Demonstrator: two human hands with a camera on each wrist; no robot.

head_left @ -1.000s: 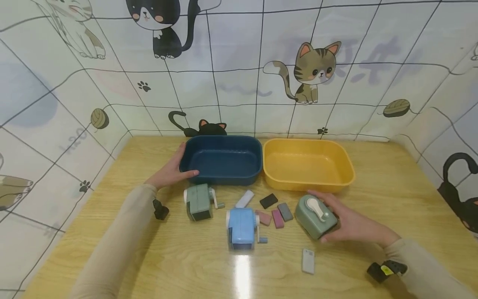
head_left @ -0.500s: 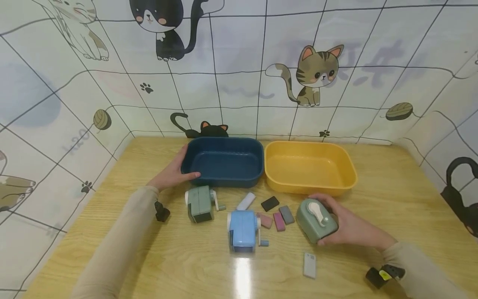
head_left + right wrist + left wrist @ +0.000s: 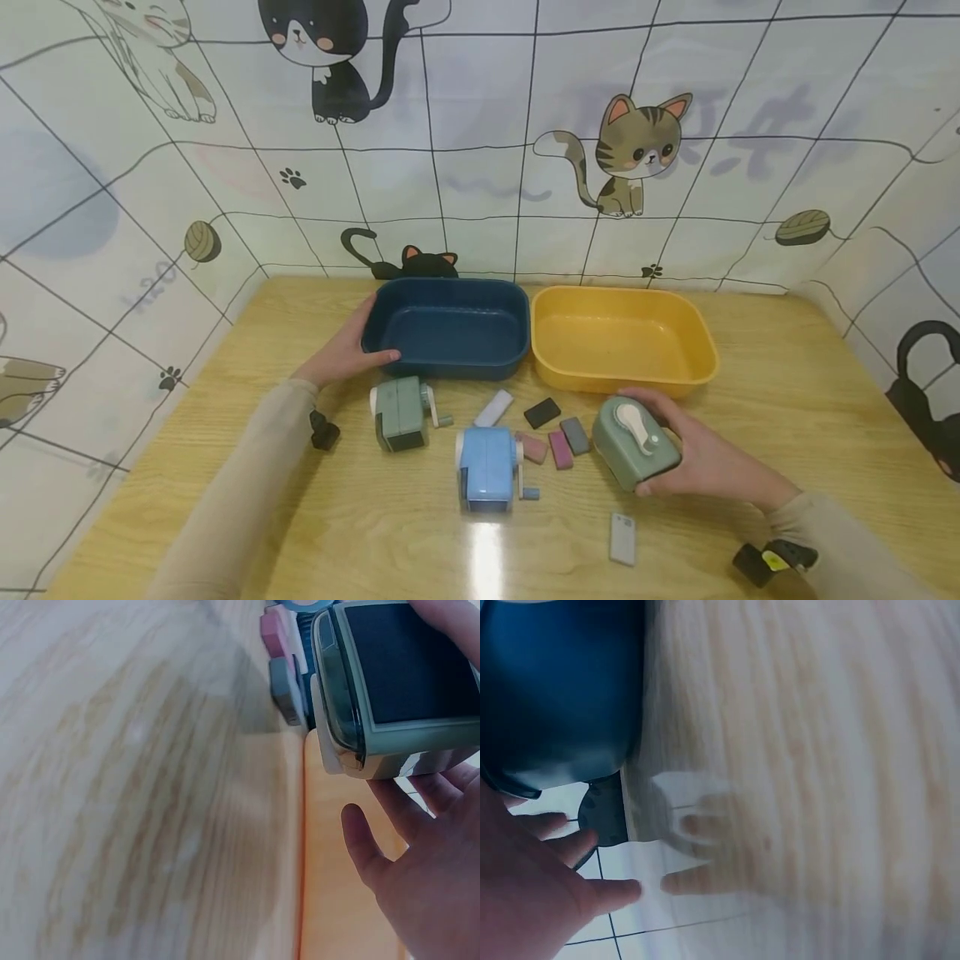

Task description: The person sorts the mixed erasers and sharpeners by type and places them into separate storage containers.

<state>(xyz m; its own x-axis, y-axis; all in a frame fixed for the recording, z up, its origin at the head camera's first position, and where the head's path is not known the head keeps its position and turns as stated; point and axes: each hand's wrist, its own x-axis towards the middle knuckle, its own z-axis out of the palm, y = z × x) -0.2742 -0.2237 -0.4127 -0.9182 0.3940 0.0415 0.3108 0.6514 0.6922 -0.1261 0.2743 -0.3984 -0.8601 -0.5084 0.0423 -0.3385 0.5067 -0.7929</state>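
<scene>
My right hand (image 3: 701,462) grips a green crank pencil sharpener (image 3: 630,437) off the table, its white crank turned upward in the head view. Its dark flat face (image 3: 412,664) shows in the right wrist view. My left hand (image 3: 341,350) rests at the left corner of the dark blue bin (image 3: 457,368), thumb over the front rim; in the left wrist view its other fingers (image 3: 615,892) are spread out straight. A second green pencil sharpener (image 3: 401,412) stands before that bin, and a light blue pencil sharpener (image 3: 487,467) stands nearer the front.
A yellow bin (image 3: 622,382) adjoins the blue one. Several small erasers lie in front of the bins, including a black eraser (image 3: 542,412), a purple eraser (image 3: 560,450) and a white eraser (image 3: 493,408). A pale grey block (image 3: 622,539) lies nearer the front edge.
The right hand's hold on the green pencil sharpener has shifted slightly, turning it a little. The left hand stays at the blue bin. The head view has tilted slightly.
</scene>
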